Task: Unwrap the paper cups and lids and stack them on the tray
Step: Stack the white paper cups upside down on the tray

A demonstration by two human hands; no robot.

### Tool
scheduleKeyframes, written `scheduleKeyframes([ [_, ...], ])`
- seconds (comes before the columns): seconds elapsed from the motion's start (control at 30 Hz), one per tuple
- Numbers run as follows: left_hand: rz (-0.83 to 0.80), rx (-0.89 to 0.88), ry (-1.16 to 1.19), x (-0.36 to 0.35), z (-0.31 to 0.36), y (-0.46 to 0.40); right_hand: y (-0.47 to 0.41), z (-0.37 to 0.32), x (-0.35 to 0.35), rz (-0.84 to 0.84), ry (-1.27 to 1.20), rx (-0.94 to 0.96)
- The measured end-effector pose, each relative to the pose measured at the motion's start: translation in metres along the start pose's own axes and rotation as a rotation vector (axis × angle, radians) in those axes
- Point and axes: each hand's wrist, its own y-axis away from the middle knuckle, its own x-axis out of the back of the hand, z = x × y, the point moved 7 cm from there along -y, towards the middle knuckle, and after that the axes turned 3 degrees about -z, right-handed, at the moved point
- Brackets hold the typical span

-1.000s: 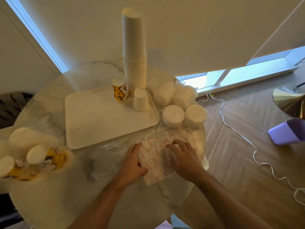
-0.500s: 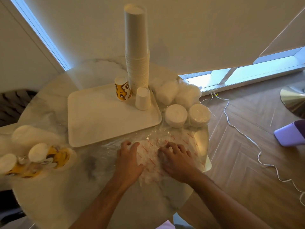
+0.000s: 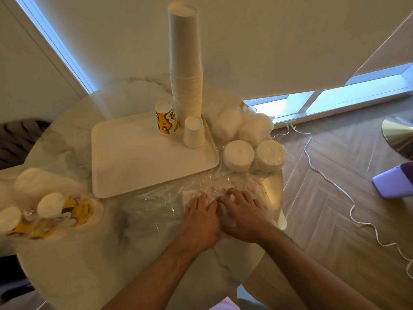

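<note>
My left hand (image 3: 199, 220) and my right hand (image 3: 240, 213) lie side by side, touching, and press down on a crumpled clear plastic wrapper with red print (image 3: 241, 186) at the table's near right. A white tray (image 3: 134, 166) sits beyond them. On its far right stand a tall stack of white paper cups (image 3: 185, 70), a yellow patterned cup (image 3: 166, 118) and a small white cup (image 3: 194, 132), all upside down. Stacks of white lids (image 3: 239, 155) (image 3: 270, 155) stand right of the tray, with wrapped lid bundles (image 3: 243, 124) behind them.
Wrapped yellow patterned cups (image 3: 55, 213) and a wrapped white stack (image 3: 42, 182) lie at the round marble table's (image 3: 116, 260) left edge. A white cable (image 3: 330, 175) runs over the wooden floor on the right, near a purple object (image 3: 395, 184) and a brass lamp base (image 3: 400, 135).
Both hands have slid together over the wrapper, bunching it between them; they were apart a second ago and now touch. The wrapper looks more crumpled.
</note>
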Motion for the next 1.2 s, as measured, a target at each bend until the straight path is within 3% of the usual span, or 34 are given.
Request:
scheduleKeyframes([
  [0.37,-0.022,0.036,0.045,-0.001,-0.005,0.002,-0.004,0.012,-0.001,0.021,0.005,0.027],
  [0.73,-0.067,0.046,0.055,0.000,-0.021,0.008,-0.004,0.072,0.011,-0.019,-0.056,-0.033],
  [1.2,-0.075,0.047,0.013,-0.001,-0.026,0.008,-0.003,0.096,0.020,-0.173,-0.078,0.081],
])
